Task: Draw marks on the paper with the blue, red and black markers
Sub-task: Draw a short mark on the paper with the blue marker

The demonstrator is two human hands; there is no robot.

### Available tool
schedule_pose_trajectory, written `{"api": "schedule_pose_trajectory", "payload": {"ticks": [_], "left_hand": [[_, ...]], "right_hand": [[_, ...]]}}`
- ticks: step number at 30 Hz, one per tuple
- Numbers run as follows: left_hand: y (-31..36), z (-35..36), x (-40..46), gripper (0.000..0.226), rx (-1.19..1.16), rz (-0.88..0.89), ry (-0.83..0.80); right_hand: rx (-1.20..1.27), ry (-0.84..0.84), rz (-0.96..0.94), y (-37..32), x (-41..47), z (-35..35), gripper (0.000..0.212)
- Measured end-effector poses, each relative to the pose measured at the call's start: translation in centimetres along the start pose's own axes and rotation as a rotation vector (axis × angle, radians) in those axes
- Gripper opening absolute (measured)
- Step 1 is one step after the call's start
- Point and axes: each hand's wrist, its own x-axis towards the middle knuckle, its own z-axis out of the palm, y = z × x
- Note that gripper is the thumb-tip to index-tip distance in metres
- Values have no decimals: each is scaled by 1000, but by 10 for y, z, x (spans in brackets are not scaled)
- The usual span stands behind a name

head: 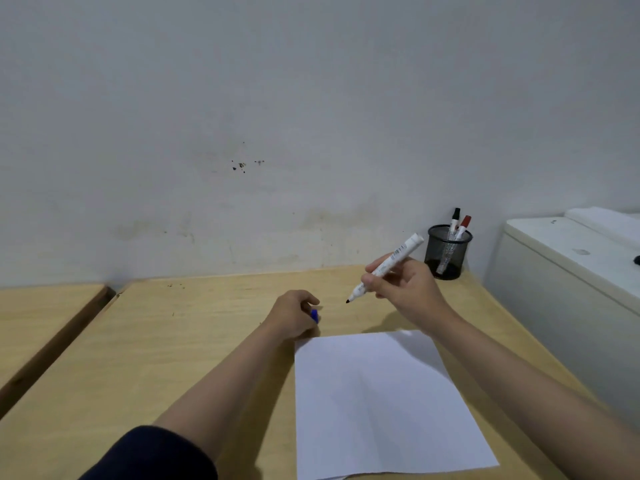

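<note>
Right hand (pixel 403 289) is clamped on an uncapped marker (pixel 388 268), white barrel, fingers wrapped round the middle in a writing grip. Tip is dark, points down and left, in the air above the bare desk (pixel 173 341) just past the far edge of the paper (pixel 381 403); not touching anything. Back end of the barrel angles up and right toward the pen cup (pixel 448 252). Left hand (pixel 294 315) is curled closed on a blue cap (pixel 314 316), only a bit of blue shows between the fingers. That hand sits low at the desk just beyond the paper's far left corner; cannot tell whether it touches the surface. Dark sleeve (pixel 152 455) is pushed up on the left forearm, right forearm is bare and crosses over the paper's right side. Paper is a white sheet, flat on the wooden desk, right of centre, slightly rotated, no marks visible on it. Black mesh pen cup stands at the far right corner of the desk against the wall (pixel 277 116), holding two capped markers upright: the black marker (pixel 454 225) and the red marker (pixel 462 228), side by side, caps up. White cabinet-like unit (pixel 568 271) sits just beside the desk's right edge. A second wooden surface (pixel 41 323) is on the left, split from the desk by a gap.
</note>
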Motion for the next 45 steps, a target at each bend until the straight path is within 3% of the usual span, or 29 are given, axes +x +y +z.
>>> {"api": "schedule_pose_trajectory", "payload": {"ticks": [5, 9, 14, 19, 27, 34, 45], "left_hand": [[-8, -1, 0, 52, -267, -99, -27], [-15, -8, -14, 45, -420, -118, 31], [-30, -14, -66, 31, -260, -2, 90], [-50, -5, -87, 29, -4, 144, 108], [-59, 1, -84, 24, -9, 241, 139], [-63, -7, -85, 40, 86, 290, 56], [-60, -10, -87, 55, 220, 327, 77]], "right_hand": [[118, 40, 86, 17, -2, 11, 23], [265, 45, 214, 29, -4, 24, 19], [251, -42, 242, 40, -5, 43, 8], [143, -46, 213, 47, -3, 77, 16], [150, 58, 354, 78, 1, 99, 31], [98, 90, 346, 80, 3, 103, 36], [8, 32, 284, 83, -5, 108, 34]]}}
